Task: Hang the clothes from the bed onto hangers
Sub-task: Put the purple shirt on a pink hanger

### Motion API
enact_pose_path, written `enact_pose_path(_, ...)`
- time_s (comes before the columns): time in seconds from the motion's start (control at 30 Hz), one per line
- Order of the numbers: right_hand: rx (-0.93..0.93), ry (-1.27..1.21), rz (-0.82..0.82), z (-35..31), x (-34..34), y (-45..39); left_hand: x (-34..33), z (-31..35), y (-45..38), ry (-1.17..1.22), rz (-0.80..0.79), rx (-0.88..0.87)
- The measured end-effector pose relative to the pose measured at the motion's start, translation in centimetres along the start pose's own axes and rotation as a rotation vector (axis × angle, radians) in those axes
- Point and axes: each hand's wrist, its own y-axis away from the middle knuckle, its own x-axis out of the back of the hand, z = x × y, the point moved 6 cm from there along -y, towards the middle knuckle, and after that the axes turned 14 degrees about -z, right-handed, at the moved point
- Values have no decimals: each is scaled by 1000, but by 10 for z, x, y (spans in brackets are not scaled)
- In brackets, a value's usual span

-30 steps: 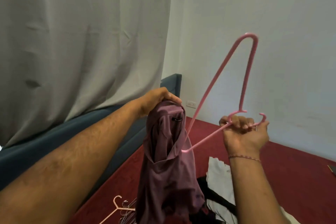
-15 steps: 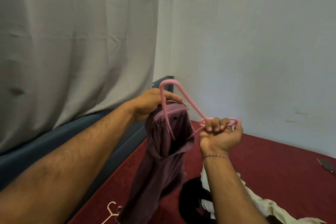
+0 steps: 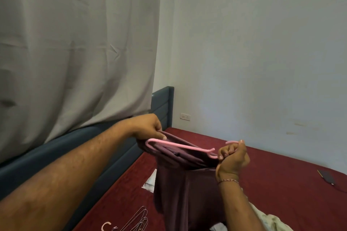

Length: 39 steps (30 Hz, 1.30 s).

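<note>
Hanger (image 3: 180, 145) in garment (image 3: 185, 184) neck, above bed (image 3: 272, 184).

Both forearms are seen bare, without sleeves; a thin braided thread bracelet (image 3: 228, 181), pinkish-red, is worn around the right wrist.

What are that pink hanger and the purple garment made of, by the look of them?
The hanger looks like plastic or plastic-coated wire: thin, smooth, evenly pink, with a slight sheen. The garment looks like a soft knit fabric, matte and limp, hanging in loose folds. Neither can be told for certain.
</note>
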Motion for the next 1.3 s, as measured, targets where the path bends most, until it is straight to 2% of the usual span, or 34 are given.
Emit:
enact_pose_path(0.13, 41, -34, 90, -16, 9, -4, -22, -25, 4, 621, -88, -123)
enact_pose_path(0.2, 19, -80, 144, -19, 19, -5, -34, -31, 8, 818, -117, -182)
enact_pose_path(0.27, -5, -121, 171, -19, 26, -4, -41, -27, 10, 877, -63, -229)
enact_pose_path(0.33, -33, -142, 173, -13, 30, 1, -38, -18, 11, 943, 85, -234)
enact_pose_path(0.43, -45, -146, 86, -2, 28, 8, -27, -11, 9, 1042, 262, -168)
enact_pose_path(0.57, -81, -156, -45, 3, 29, 12, -21, -16, 13, 1112, 347, -36)
enact_pose_path(0.67, -115, -154, -93, 5, 29, 18, -23, -31, 18, 1031, 435, 45)
enact_pose_path(0.83, 10, -4, -55, 4, 28, 30, -27, -25, 23, 763, 375, 19)
enact_pose_path(1.0, -19, 141, -179, 7, 28, 34, -15, -11, 30, 429, 410, 17)
enact_pose_path(1.17, 127, 377, -338, -12, -7, 46, -14, -8, 33, 98, 405, 86)
enact_pose_path(1.3, 210, 487, -258, -27, -14, 47, -16, -16, 40, -68, 427, 195)
